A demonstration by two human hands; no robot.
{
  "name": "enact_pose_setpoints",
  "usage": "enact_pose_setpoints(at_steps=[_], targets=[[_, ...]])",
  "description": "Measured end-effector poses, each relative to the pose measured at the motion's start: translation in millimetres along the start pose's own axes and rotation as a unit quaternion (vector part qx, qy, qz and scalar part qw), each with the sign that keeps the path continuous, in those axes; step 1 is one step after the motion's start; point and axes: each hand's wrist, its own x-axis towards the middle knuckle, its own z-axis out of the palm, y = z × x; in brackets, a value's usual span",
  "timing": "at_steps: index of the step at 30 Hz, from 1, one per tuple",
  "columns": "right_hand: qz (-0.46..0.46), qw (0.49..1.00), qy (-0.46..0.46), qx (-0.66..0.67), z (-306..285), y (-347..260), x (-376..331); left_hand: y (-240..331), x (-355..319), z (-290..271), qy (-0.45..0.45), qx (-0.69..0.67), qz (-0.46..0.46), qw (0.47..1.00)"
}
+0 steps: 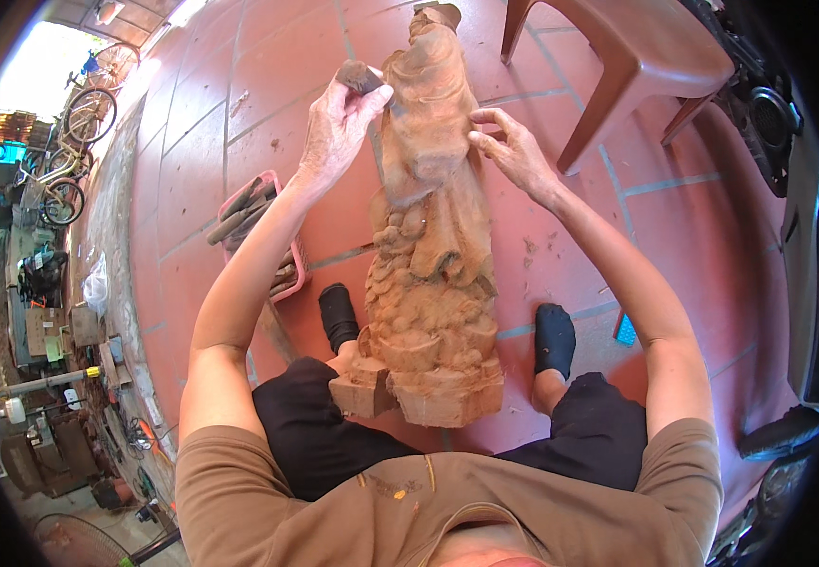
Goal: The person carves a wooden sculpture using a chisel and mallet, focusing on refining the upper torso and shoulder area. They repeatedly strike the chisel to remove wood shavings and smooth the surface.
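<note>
A long carved wooden statue (428,227) lies on the floor between my feet, its base towards me. Draped folds cover its far half, and rounded, knobbly carving covers the near half. Beside the far left edge of the carving, my left hand (339,118) is closed on a small dark brown block (359,77); its exact kind is unclear. My right hand (515,156) is at the statue's right edge, holding nothing. Its thumb and forefinger are apart, with the tips at or very near the wood.
On the left, a pink plastic basket (302,257) holds several long wooden-handled pieces. A brown plastic chair (631,71) stands at the far right. Bicycles (65,194) and tools line the left side. A small blue object (625,329) lies by my right forearm.
</note>
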Motion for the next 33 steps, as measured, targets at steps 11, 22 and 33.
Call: enact_pose_setpoints(at_steps=[11, 22, 33], targets=[[-0.058, 0.992, 0.049, -0.102, 39.9, -1.6, 6.3, 0.3, -19.7, 12.7, -0.017, 0.023, -0.091, 0.995], [-0.035, 0.999, 0.023, -0.023, 44.5, -7.0, 4.7, -3.5, -20.6, 17.9, -0.015, 0.080, 0.064, 0.995], [-0.025, 0.999, 0.012, -0.035, 42.6, -8.6, 5.2, 2.5, -25.0, 9.5, -0.071, 0.094, 0.104, 0.988]])
